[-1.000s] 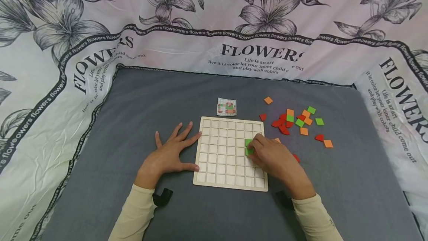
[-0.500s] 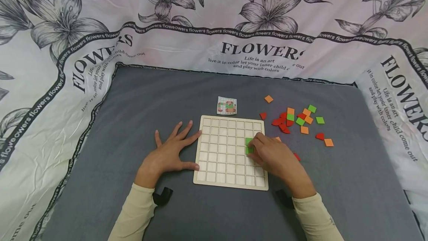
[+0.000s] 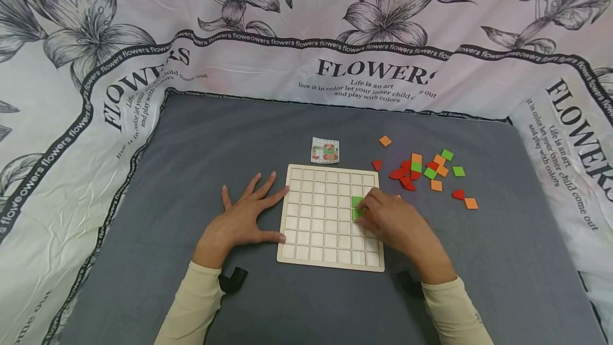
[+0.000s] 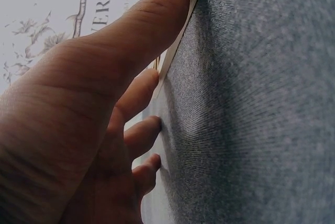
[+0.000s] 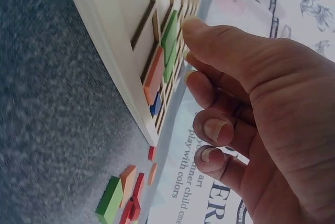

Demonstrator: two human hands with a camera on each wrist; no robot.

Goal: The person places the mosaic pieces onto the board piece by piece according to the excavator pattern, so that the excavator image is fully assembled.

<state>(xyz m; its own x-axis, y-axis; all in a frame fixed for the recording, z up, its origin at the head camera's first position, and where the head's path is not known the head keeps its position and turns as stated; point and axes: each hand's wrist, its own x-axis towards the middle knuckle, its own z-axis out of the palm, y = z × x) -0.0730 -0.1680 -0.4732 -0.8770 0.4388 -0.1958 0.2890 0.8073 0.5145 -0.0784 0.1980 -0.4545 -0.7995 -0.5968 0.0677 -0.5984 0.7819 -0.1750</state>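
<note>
A wooden grid board (image 3: 316, 225) lies flat in the middle of the head view. My left hand (image 3: 241, 222) spreads its fingers beside it, thumb and index fingertips touching the board's left edge. Over the right side hovers my right hand (image 3: 402, 222), fingers loosely bent with nothing between them. Two green square tiles (image 5: 170, 43) sit in neighbouring cells right by its thumb. Next to them, a reddish-orange tile (image 5: 154, 75) and a small blue piece (image 5: 156, 103) lie in the board. From the head camera, my right hand partly hides these tiles.
A small printed pattern card (image 3: 325, 151) lies behind the board. To the right are scattered loose pieces: several orange squares (image 3: 436, 186), green squares (image 3: 458, 171) and red rounded pieces (image 3: 408, 183). A floral cloth (image 3: 268, 68) rises around the grey surface (image 3: 239, 126).
My right hand has drawn back slightly to the right, and a bit of the reddish tile now shows beneath its fingers. My left hand has stayed in place.
</note>
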